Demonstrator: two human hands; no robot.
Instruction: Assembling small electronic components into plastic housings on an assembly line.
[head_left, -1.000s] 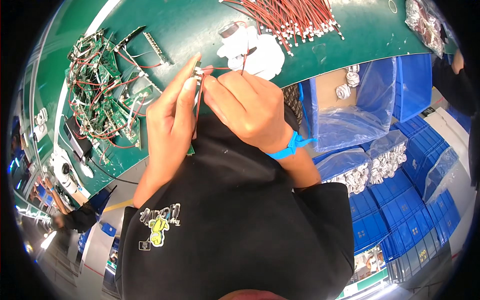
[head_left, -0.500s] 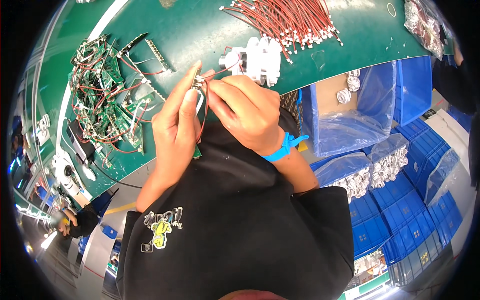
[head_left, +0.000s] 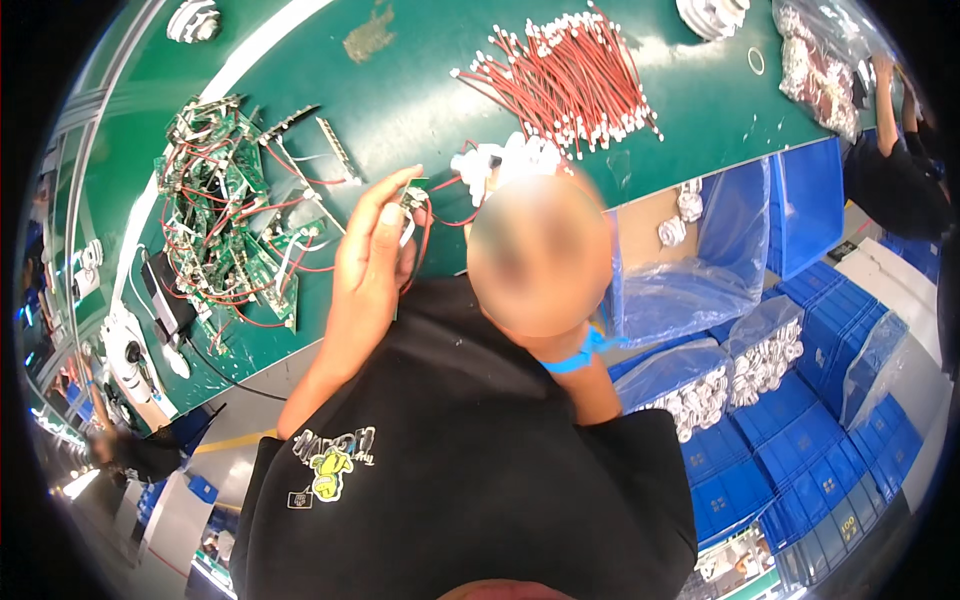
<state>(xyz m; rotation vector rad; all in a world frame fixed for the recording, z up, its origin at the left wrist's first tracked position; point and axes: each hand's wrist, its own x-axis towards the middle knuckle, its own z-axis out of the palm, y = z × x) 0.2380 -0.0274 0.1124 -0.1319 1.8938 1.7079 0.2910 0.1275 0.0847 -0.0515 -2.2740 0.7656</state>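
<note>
A small green circuit board [head_left: 417,187] is pinched between the thumb and fingers of my left hand [head_left: 375,245]. Red and white wires come off the board, and a red wire runs from it toward a white plastic housing [head_left: 515,158]. My right hand [head_left: 540,265] is by that housing, a blue band on its wrist; a blurred patch covers its fingers, so whether it grips the housing cannot be seen. To the left lies a tangled heap of green circuit boards [head_left: 225,210] with red wires.
Bundled red wires with white connectors [head_left: 570,85] lie at the far middle of the green table [head_left: 420,90]. On the right are a lined blue bin [head_left: 690,290], bagged white parts [head_left: 690,400] and stacked blue crates [head_left: 800,420]. Another person's arm [head_left: 885,100] reaches in at far right.
My right hand has moved away from the board, right and toward me. My left hand still holds the board. The whole view has shifted, with the table's things sitting lower.
</note>
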